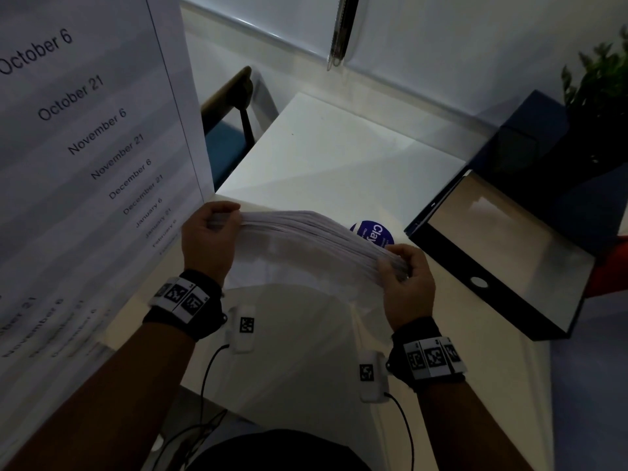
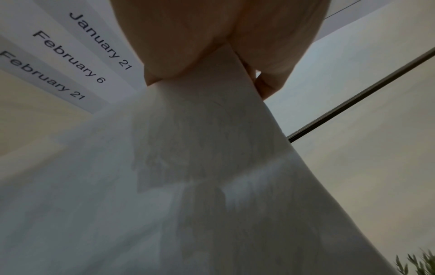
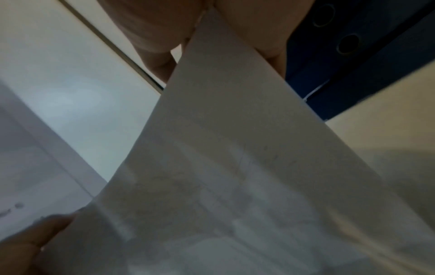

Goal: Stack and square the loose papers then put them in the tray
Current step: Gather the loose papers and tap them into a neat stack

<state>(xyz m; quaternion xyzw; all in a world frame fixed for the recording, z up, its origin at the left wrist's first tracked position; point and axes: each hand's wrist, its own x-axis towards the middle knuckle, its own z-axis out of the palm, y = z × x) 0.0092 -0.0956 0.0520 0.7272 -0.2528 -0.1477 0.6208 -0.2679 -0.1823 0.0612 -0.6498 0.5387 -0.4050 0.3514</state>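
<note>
I hold the papers [image 1: 306, 232] on edge over the desk [image 1: 333, 154], left hand [image 1: 209, 239] and right hand [image 1: 406, 278] pinching opposite ends so the edges can align; the tray [image 1: 503, 266] waits just right.

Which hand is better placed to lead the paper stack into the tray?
Probably the right hand: it grips the paper stack at the end nearest the tray; the left hand holds the far end.
</note>
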